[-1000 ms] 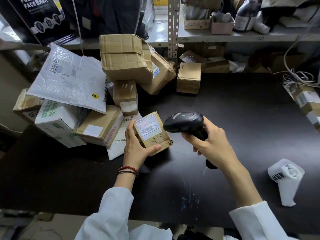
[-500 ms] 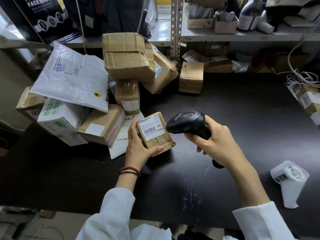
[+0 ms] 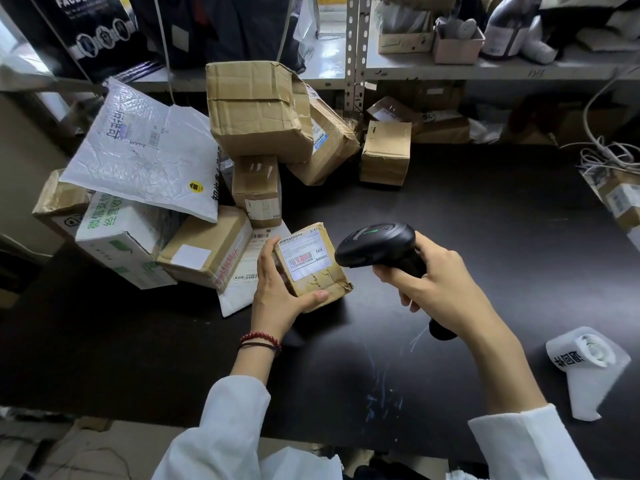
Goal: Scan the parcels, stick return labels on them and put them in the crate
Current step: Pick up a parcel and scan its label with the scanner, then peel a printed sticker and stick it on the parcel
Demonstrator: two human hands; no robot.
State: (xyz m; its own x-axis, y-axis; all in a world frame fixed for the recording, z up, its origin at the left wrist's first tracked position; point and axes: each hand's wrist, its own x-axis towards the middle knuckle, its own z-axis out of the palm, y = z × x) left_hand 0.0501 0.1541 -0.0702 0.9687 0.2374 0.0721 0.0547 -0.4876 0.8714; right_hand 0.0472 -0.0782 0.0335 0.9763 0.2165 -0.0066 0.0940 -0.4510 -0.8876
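As the left hand (image 3: 277, 301) gripped the parcel (image 3: 327, 284), the scanner (image 3: 375, 245) clenched in the right hand (image 3: 441, 284) newly reddened its barcode (image 3: 300, 260), likely mid-scan.

Surface (image 3: 485, 237): stretching across the middle, in front of the shelf (image 3: 485, 69).
Pile of parcels (image 3: 207, 251): crowding the surface's left rear.
Mailer (image 3: 145, 157): lying on top of the pile's left part.
Large box (image 3: 256, 109): sitting highest on the pile, at its right.
Held parcel (image 3: 313, 268): sitting in the left hand (image 3: 280, 292), just right of the pile's near end.
Scanner (image 3: 375, 244): sitting in the right hand (image 3: 440, 282), just right of the held parcel.
Lone box (image 3: 386, 152): standing right of the pile, below the shelf.
Label roll (image 3: 585, 355): lying near the surface's right front, well apart from both hands.
Cables (image 3: 609, 150): trailing at the right rear.
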